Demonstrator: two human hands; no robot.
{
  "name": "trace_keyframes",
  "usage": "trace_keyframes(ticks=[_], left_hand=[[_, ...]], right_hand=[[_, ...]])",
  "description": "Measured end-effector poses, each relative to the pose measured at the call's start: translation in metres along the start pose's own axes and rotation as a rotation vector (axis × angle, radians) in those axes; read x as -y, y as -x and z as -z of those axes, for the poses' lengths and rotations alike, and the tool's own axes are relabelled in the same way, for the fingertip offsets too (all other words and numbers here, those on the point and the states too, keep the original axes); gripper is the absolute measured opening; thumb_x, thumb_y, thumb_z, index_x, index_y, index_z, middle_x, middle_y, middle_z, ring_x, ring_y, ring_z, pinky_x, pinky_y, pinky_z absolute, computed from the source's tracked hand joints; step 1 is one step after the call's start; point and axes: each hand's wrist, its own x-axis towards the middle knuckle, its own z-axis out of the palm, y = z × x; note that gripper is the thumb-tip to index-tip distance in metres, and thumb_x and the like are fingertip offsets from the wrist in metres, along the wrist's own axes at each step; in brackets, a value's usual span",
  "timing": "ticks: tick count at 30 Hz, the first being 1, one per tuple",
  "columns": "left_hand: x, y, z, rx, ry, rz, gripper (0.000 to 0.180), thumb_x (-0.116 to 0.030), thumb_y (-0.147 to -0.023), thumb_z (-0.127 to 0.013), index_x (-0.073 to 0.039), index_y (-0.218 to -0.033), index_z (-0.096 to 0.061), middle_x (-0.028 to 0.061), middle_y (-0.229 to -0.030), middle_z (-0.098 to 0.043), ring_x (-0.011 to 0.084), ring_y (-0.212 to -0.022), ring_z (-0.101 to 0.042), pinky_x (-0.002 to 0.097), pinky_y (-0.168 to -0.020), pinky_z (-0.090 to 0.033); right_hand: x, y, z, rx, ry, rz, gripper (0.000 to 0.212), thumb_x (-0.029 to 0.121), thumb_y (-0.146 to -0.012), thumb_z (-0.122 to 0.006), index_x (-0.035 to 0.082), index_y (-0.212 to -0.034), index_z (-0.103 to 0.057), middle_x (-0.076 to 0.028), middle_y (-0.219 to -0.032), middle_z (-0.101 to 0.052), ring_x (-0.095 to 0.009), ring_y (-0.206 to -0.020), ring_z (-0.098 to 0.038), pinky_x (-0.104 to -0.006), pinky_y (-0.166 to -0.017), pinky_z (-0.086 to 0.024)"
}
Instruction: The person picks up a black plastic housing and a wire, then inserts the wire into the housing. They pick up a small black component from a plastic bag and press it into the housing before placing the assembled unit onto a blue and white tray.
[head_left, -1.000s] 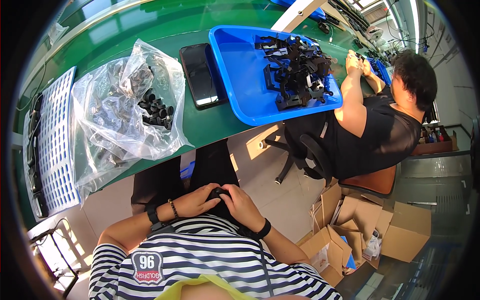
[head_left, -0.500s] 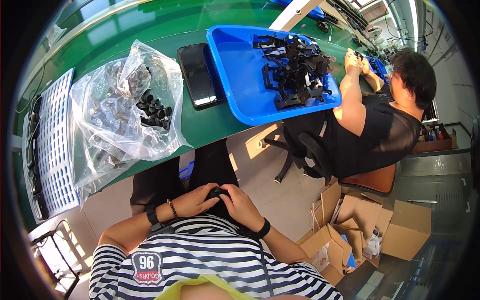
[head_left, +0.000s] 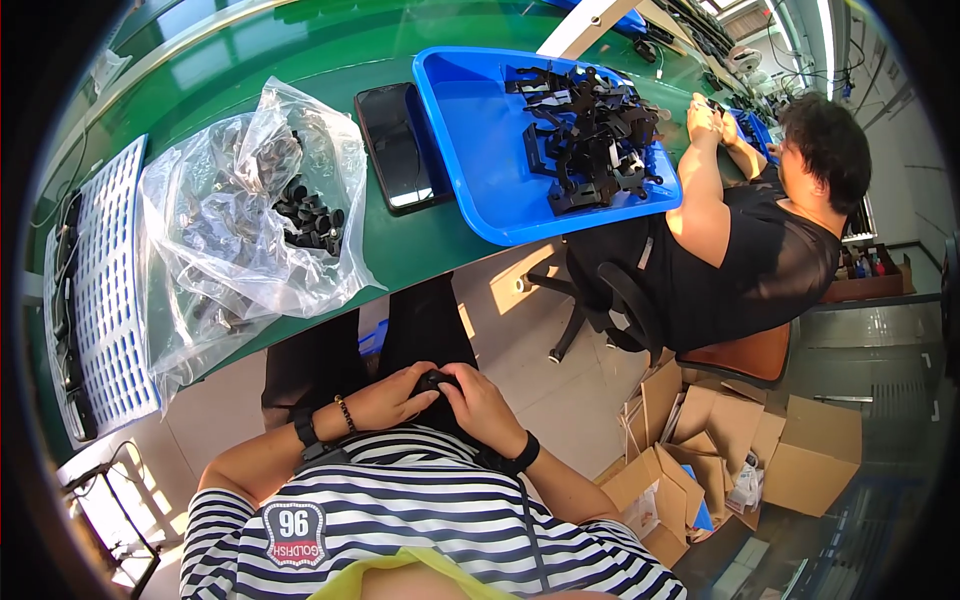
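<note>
Close to my lap, both hands meet around a small black part [head_left: 433, 379], rounded as far as it shows; the fingers cover most of it. My left hand [head_left: 392, 400] is closed on its left side. Fingers bent, my right hand [head_left: 481, 405] grips the same part from the right. Beyond them on the green table, a clear plastic bag [head_left: 215, 250] lies open with several small black round parts [head_left: 312, 218] inside. To its right, a blue bin [head_left: 475, 150] holds a heap of black brackets [head_left: 590, 145], some with white pieces.
A dark phone [head_left: 400, 150] lies between bag and bin. On the left, a white slotted tray [head_left: 110, 290] carries a long black strip. The green table's [head_left: 330, 322] near edge crosses before my knees. At right sits a co-worker [head_left: 750, 250]; opened cardboard boxes [head_left: 815, 455] stand on the floor.
My hands stay at the same place, with only a slight shift of the fingers around the black part. Everything on the table looks unmoved.
</note>
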Motion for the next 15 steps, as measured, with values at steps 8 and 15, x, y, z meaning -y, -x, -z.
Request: trace_keyframes(ticks=[8,15], left_hand=[[0.002,0.002,0.004,0.024,0.149,0.054,0.048,-0.027,-0.104,-0.055,-0.004,-0.143,-0.039,0.0116,-0.109,-0.061,0.019,-0.097,-0.061,0.031,-0.088,-0.049],[0.001,0.001,0.003,0.029,0.043,-0.055,0.047,-0.026,-0.105,-0.054,-0.006,-0.144,-0.038,0.0096,-0.109,-0.059,0.0175,-0.099,-0.06,0.0291,-0.09,-0.047]], right_hand=[[-0.095,-0.03,0.205,-0.682,-0.847,-0.27,0.014,0.018,-0.101,-0.063,0.005,-0.103,-0.06,0.002,-0.081,-0.058,-0.004,-0.061,-0.048,-0.0183,-0.055,-0.039],[-0.159,-0.066,0.281,-0.849,-1.339,0.039,0.014,0.018,-0.103,-0.06,0.004,-0.106,-0.06,-0.001,-0.086,-0.057,-0.006,-0.06,-0.044,-0.0197,-0.05,-0.037]])
